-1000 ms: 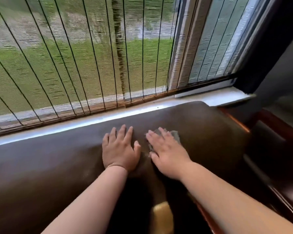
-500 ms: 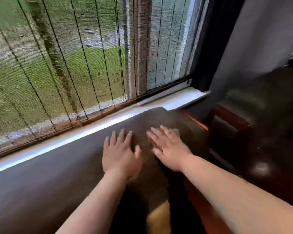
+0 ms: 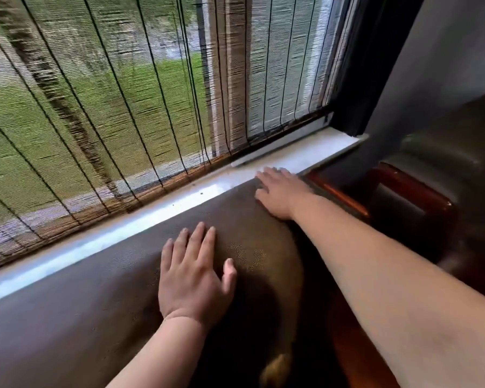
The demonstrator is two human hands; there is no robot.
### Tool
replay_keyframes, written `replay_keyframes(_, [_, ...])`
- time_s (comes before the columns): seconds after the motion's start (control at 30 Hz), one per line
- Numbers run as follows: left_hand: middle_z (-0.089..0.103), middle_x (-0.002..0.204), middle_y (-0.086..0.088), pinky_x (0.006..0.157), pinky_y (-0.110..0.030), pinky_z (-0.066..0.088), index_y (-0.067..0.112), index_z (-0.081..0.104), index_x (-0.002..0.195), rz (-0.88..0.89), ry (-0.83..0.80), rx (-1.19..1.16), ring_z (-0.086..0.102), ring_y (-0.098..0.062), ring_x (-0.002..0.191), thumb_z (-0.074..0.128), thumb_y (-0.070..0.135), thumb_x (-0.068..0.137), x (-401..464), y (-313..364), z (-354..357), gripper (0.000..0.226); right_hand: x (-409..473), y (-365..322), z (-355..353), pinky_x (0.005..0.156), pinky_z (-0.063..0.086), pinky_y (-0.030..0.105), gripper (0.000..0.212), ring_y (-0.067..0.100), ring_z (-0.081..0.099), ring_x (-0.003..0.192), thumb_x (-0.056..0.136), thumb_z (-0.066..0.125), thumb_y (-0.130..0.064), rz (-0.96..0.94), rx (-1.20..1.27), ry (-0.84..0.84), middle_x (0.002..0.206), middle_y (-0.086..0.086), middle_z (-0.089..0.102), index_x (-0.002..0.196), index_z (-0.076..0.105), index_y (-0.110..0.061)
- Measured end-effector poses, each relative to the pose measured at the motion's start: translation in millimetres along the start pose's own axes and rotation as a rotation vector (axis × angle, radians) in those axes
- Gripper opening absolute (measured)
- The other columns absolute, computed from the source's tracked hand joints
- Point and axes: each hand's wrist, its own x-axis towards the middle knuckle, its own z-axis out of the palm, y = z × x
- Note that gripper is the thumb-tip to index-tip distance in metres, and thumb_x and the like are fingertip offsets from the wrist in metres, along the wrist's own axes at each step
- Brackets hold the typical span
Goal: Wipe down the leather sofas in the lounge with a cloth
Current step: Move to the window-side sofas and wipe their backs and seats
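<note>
1. In the head view, a woven bamboo blind [image 3: 109, 107] hung over a window, with grass showing through it, and a pale window sill [image 3: 305, 152] ran beneath it.
2. The brown leather sofa back [image 3: 67, 303] lay just beside the sill, its rounded top crossing the frame from lower left to upper right.
3. The left hand [image 3: 192, 275] rested flat on the sofa top, fingers straight and slightly spread, holding nothing.
4. The right hand [image 3: 280, 191] pressed down at the far end of the sofa back, fingers extended, fingertips touching the sill edge.
5. The cloth could not be made out; the right hand covered that spot.
6. A glossy reddish wooden armrest [image 3: 403, 186] stood right of the sofa end, beside a dark curtain [image 3: 356, 65].
</note>
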Motion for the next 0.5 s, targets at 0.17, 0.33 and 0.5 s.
replay_keyframes(0.17, [0.052,0.160,-0.003,0.128,-0.050,0.021,0.021,0.059,0.151,0.000,0.004,-0.002,0.043,-0.032,0.150,0.039,0.061,0.088,-1.1,1.0,-1.9,0.077,-5.9,-48.9,11.5,0.126,0.009,0.060,0.068,0.031,0.007,0.160,0.097,0.020,-0.052,-0.056,-0.051,0.038,0.175,-0.006,0.011,0.164,0.018,-0.037])
replay_keyframes(0.33, [0.050,0.162,-0.003,0.129,-0.051,0.020,0.024,0.058,0.152,0.011,-0.009,0.013,0.041,-0.032,0.152,0.036,0.062,0.088,-0.2,-0.3,-1.4,0.077,-63.0,-43.7,44.6,0.128,0.000,0.047,0.068,0.023,0.012,0.160,0.096,0.021,-0.053,-0.333,0.018,0.150,0.172,-0.011,0.022,0.162,0.028,-0.039])
replay_keyframes(0.5, [0.049,0.163,-0.001,0.130,-0.050,0.017,0.027,0.055,0.154,0.004,-0.005,0.015,0.039,-0.030,0.153,0.034,0.062,0.090,0.4,0.7,-1.8,0.076,-95.4,38.4,64.7,0.130,0.012,0.052,0.057,0.028,0.013,0.160,0.108,0.030,-0.046,0.355,0.391,0.472,0.173,-0.004,0.021,0.163,0.034,-0.029])
